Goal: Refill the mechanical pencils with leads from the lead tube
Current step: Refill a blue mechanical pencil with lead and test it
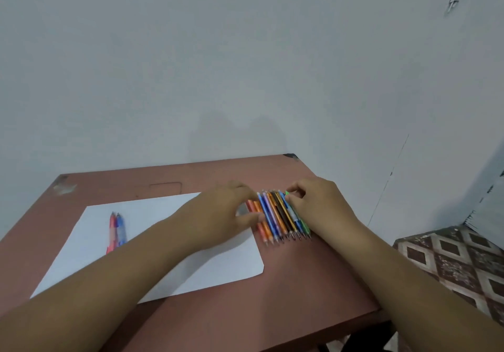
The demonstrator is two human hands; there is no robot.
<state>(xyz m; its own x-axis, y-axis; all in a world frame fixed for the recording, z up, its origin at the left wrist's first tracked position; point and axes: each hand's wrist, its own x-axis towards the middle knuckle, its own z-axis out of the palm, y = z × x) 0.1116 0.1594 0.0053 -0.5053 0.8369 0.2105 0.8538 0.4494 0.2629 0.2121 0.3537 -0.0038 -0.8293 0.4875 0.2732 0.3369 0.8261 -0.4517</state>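
Reddish-brown bench. White paper. My pencils orange, blue, lilac, black, green; separate pair red, blue. Floor brown-and-cream diamond pattern.

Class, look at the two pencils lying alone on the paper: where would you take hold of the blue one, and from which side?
Pinch the blue pencil at mid-barrel, coming from above and from its right: the red pencil lies tight against its left, while bare paper lies to its right. It lies flat, tip pointing away.
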